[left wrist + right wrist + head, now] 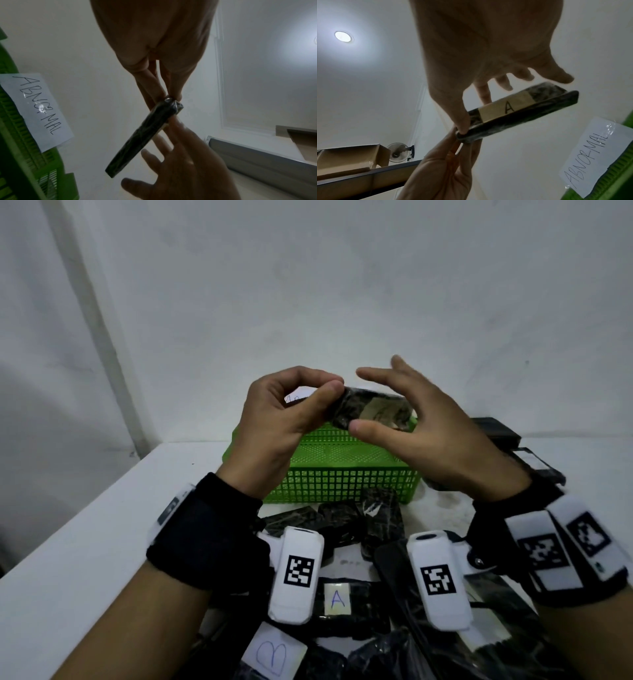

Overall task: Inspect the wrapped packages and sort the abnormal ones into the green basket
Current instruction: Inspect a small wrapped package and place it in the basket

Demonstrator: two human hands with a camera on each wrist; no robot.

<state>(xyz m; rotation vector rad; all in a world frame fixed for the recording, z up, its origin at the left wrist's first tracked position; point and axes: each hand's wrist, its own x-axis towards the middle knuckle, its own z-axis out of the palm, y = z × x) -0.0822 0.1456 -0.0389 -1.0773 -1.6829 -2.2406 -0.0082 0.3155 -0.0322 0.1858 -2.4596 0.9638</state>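
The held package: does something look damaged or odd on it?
No tear or spill shows. The package is wrapped in wrinkled dark film and bears a label "A". The left hand pinches one end over the green basket; the right hand is open beside it.

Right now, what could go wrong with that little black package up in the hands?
1. The left hand only pinches one end of the wrapped package, and the right hand is open, so it might slip and fall.
2. It is held above the green basket, so a drop could land it there unsorted.
3. Its label reads A; rushing could mis-sort it.
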